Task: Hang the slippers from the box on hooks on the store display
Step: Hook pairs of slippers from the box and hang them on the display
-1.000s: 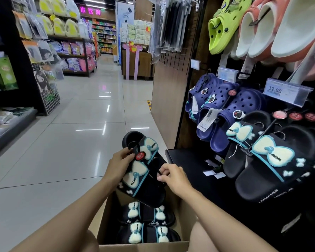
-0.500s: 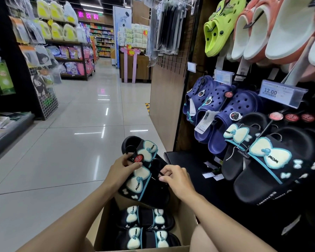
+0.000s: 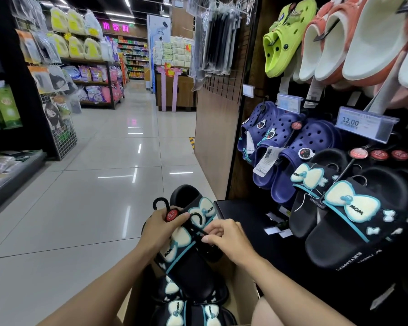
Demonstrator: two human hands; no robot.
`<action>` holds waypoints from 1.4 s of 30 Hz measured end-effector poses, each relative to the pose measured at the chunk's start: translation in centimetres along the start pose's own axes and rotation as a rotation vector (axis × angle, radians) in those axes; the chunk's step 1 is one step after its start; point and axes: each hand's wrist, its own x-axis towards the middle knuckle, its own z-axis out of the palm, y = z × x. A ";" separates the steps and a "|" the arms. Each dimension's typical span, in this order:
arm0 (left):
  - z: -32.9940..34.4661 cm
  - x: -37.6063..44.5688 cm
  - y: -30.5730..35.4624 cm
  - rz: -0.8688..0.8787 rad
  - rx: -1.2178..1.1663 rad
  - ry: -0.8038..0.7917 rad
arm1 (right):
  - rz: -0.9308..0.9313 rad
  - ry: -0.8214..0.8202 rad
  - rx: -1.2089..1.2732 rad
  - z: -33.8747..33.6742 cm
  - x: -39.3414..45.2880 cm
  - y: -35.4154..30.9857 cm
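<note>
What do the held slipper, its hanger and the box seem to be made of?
Slipper: likely matte black foam or rubber, with a fuzzy cream bow.
Hanger: thin, stiff black hook with a red disc, probably plastic.
Box: brown cardboard, dull flap.

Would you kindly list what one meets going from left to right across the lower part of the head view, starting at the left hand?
Left hand → black plastic hanger → right hand → black bow slippers hanging on the display.
</note>
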 end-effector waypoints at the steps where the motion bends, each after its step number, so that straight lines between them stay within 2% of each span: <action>1: 0.0 0.0 0.0 0.014 0.019 0.021 | 0.001 -0.012 0.019 0.0 -0.1 -0.1; 7: 0.2 0.3 0.1 0.058 0.176 0.092 | 0.019 0.064 0.057 -0.2 0.1 0.2; 10: 0.1 0.2 0.2 0.065 0.265 0.091 | 0.024 0.163 -0.038 -0.4 0.2 0.4; 13: 0.1 0.0 0.3 0.069 0.357 0.076 | -0.052 0.198 -0.099 -0.5 0.3 0.4; 20: 0.3 -0.1 0.1 0.147 0.482 -0.071 | -0.265 -0.060 -0.360 -0.3 0.5 0.9; 23: 0.1 0.0 -0.3 0.174 0.514 -0.115 | -0.305 -0.095 -0.423 -0.2 0.6 1.3; 29: -0.3 0.0 -0.6 0.273 0.463 -0.226 | -0.250 -0.096 -0.407 -0.2 0.3 1.4; 34: -0.5 0.1 -0.6 0.297 0.424 -0.143 | -0.206 -0.095 -0.382 -0.5 -0.1 1.1; 42: -0.4 0.3 -0.7 0.331 0.634 -0.039 | -0.160 -0.114 -0.418 -0.6 -0.5 0.7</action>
